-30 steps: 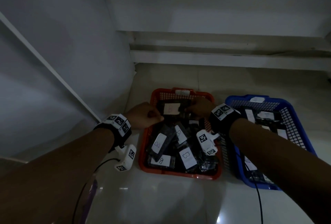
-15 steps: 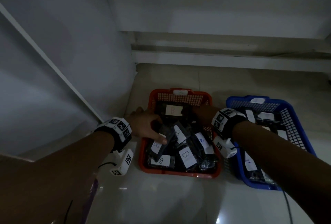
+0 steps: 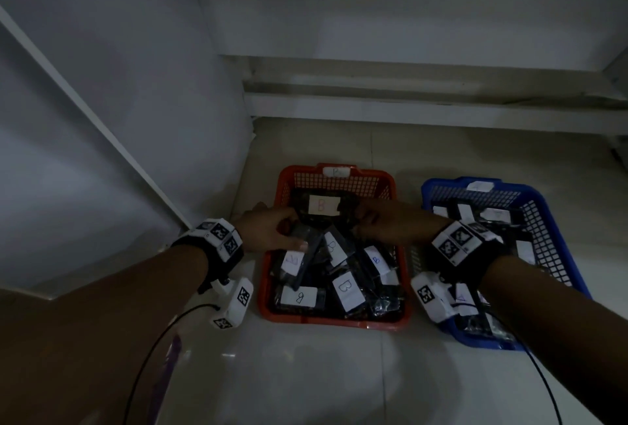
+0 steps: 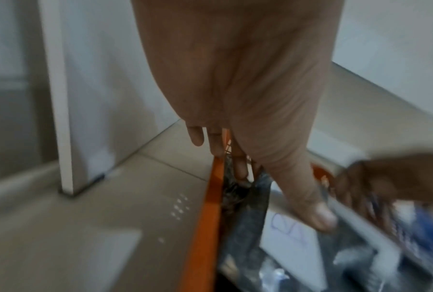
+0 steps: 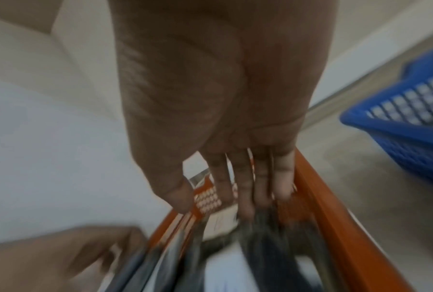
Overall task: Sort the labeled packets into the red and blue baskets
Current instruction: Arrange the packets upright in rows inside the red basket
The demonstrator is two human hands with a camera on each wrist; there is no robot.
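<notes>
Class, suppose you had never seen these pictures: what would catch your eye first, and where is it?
The red basket in the middle of the pale floor, heaped with dark packets whose white labels read B. Both hands are inside it: the left hand at its left side, the right hand toward the back. Just to its right stands the blue basket, also holding labelled packets.

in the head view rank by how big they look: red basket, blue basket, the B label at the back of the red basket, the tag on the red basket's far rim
1. red basket and blue basket: alike; an arm covers part of the blue one, so unranked.
2. B label.
3. rim tag: smallest, though it lies farther from the camera.
</notes>
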